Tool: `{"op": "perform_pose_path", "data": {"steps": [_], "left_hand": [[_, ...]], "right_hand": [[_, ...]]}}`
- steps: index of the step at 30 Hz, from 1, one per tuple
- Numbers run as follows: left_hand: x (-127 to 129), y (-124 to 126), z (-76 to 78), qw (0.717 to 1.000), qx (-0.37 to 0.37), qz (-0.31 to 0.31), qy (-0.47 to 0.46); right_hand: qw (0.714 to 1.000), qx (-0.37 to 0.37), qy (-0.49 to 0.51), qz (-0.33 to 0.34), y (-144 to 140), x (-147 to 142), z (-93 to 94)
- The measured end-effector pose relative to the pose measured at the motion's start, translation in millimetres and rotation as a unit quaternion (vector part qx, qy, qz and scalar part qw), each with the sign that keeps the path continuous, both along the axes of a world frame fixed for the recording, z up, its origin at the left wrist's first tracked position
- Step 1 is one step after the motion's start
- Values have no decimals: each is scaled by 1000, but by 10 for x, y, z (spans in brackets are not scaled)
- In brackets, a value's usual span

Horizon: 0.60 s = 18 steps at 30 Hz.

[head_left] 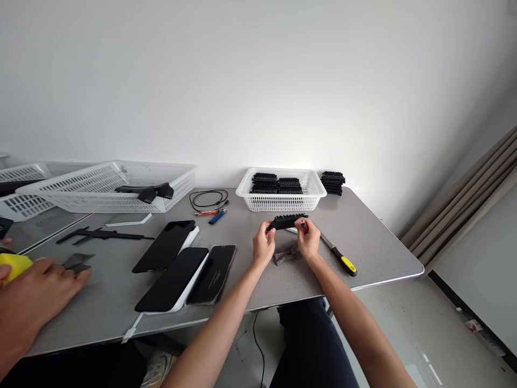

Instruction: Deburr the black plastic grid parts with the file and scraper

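While gripping a black toothed strip (287, 221) from both ends, just in front of the small white basket (281, 202) — left hand (263, 248) pinched on the strip's left end, right hand (307, 241) pinched on its right end, something small and reddish showing between those right fingers, too small to make out. Strip held level, a little above the grey table (375, 245), well clear of the basket's front wall. Under the hands, a crumpled grey cloth (285, 253) lying on the table. Just right of the right hand, a tool with a yellow-and-black handle (341, 260), slanting toward the table's front edge.

Inside the basket, stacks of more black strips (276, 183); beside its right end, another stack (333, 182) standing on the table. Left of the basket: a coiled black cable (208, 199), an orange pen-like thing (206, 213) and a blue lighter (217, 216). Farther left of the basket and nearer the front edge, three dark phone screens (181, 267), two resting on white trays. Beyond those, a large white basket (109, 186) tilted over another one, with a black part lying in it.

At the far left — another person's hand (34, 299) flat on the table beside something yellow (14, 265).
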<state>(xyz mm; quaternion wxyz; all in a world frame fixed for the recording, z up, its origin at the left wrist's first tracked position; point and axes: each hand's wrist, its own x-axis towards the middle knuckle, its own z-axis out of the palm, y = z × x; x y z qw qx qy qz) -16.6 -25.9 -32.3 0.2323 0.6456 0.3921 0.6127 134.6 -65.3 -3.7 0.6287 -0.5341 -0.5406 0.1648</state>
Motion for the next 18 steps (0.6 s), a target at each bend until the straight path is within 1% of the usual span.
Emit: {"op": "perform_pose_path", "data": {"steps": [3, 6, 8, 10, 12, 14, 15, 16, 18], "left_hand": [[-20, 13, -6, 999, 3, 36, 12], [-41, 27, -17, 997, 8, 71, 15], [-55, 42, -29, 995, 20, 95, 1], [-70, 63, -42, 992, 33, 120, -22], [-82, 87, -53, 988, 36, 140, -44], [-91, 107, -57, 986, 30, 151, -62], [-93, 111, -55, 986, 27, 152, -69], [-94, 111, -48, 985, 26, 152, -74], [-94, 96, -23, 985, 33, 154, -77]], "right_hand": [[999, 8, -23, 39, 5, 0, 1], [993, -12, -79, 84, 25, 8, -18], [986, -26, -114, 116, 33, 11, -28], [979, -23, -146, 143, 28, 8, -33], [974, -15, -164, 154, 15, 0, -37], [978, -17, -151, 143, 3, -5, -44], [983, -21, -132, 125, 3, -2, -50], [989, -25, -110, 96, 8, 6, -57], [996, -30, -83, 12, 35, 39, -75]]}}
